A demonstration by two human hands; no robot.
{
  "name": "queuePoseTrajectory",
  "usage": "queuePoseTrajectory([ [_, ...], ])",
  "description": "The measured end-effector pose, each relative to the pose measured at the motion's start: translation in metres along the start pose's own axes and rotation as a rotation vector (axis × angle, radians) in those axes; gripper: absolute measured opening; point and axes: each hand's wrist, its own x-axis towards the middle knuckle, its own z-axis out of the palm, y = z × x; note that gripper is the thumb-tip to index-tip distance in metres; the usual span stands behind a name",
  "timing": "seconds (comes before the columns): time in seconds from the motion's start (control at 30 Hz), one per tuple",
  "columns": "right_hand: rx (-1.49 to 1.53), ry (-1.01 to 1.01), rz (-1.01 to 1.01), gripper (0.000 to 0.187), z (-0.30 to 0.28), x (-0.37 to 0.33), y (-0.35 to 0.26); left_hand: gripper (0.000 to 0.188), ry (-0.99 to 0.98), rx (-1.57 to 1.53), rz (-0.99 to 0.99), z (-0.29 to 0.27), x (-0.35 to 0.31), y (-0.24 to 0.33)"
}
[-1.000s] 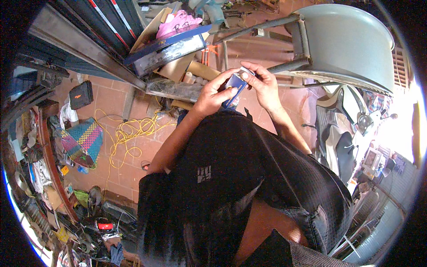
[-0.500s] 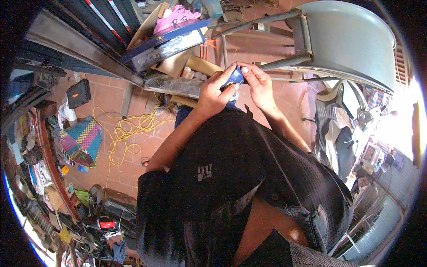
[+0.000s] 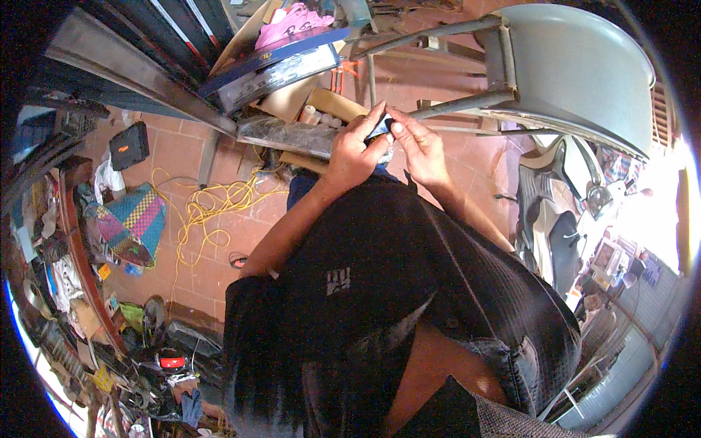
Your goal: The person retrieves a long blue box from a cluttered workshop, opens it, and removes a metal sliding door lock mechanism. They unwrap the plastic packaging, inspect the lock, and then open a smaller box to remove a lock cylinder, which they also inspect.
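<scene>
Both hands meet in front of my body around a small blue-and-white thing [image 3: 380,129], mostly covered by fingers, so its kind cannot be made out. My left hand [image 3: 353,156] is closed on its left side, with the thumb along the lower edge. From the right, my right hand [image 3: 423,151] pinches it, thumb and fingers bent near its dark end. The fingertips of the two hands come together at the top of it.
Just beyond my hands runs a metal frame [image 3: 467,104] joined to a large grey tub [image 3: 577,73]. Far left of them stands a blue-edged box [image 3: 277,66] with pink cloth [image 3: 296,28]. Tangled yellow cord [image 3: 212,212] lies on the tiled floor, near a checked woven bag [image 3: 135,223].
The small thing has turned between my fingers, now showing a paler face where blue with yellow showed before. My right thumb has shifted slightly down and left.
</scene>
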Motion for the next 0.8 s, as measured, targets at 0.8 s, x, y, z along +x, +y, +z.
queuePoseTrajectory([
  [0.8,0.662,0.282,0.511,0.011,0.02,0.012,0.092,0.042,0.05,-0.288,-0.784,-0.065,-0.014,-0.111],
])
